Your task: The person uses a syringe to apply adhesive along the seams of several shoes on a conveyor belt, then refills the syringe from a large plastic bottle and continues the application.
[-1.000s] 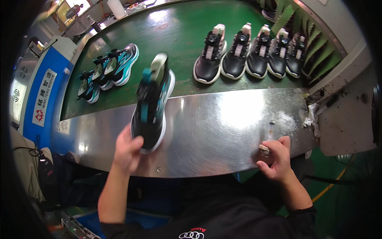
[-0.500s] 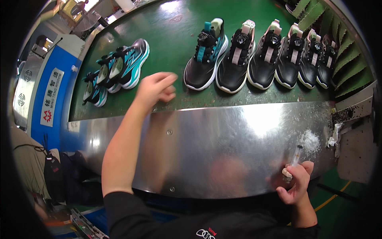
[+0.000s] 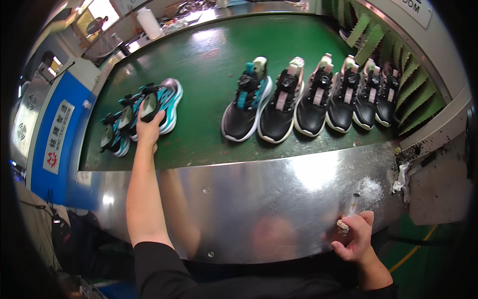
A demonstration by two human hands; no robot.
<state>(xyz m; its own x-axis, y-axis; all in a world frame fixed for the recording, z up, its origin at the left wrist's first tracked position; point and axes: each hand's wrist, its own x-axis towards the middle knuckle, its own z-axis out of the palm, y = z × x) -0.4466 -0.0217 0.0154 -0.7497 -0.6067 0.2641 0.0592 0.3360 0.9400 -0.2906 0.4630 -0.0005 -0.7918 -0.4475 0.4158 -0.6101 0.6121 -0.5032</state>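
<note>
Seemingly for steadiness, a black-and-teal sneaker was clasped at its heel by the left hand, and a slender clear syringe was gripped by the right hand.

The left one of two head-worn fisheye cameras is looking down and forward from above the person's dark shirt. It is facing across the near steel ledge and over the green surface to its far edge. The lens is sitting fairly close above the left hand and the right hand, while dark corners are framing the round, wide view.
</note>
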